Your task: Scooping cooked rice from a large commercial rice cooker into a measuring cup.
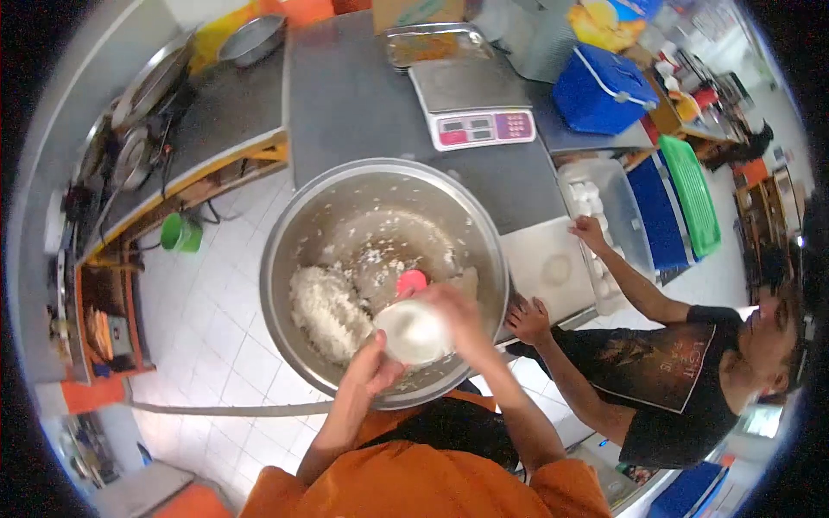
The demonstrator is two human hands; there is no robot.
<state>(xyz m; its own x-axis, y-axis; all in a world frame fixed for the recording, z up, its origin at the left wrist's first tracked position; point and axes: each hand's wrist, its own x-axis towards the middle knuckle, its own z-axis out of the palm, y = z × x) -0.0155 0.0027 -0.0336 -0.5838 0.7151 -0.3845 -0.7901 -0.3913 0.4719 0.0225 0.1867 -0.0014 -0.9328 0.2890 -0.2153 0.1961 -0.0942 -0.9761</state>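
A big round metal basin (275, 226) stands before me, its inner wall dotted with white grains. A heap of what looks like cooked white rice (327, 314) lies in its left part. Over the basin's near side, my left hand (374, 368) grips a small white bowl (411, 337) by its left rim. My right hand (456, 317), blurred, is at the bowl's right edge; its grip is unclear. Just beyond its fingers is a pink object (412, 282), partly hidden. A pale flat piece (467, 282) shows behind the right hand, too covered to identify.
A co-worker's hand (532, 320) rests near the basin; the other hand (589, 233) reaches to a clear plastic bin (638, 226) holding white items. A digital scale (476, 97), metal tray (440, 45) and blue cooler (602, 90) occupy the grey table (350, 103). A green bucket (181, 233) stands left.
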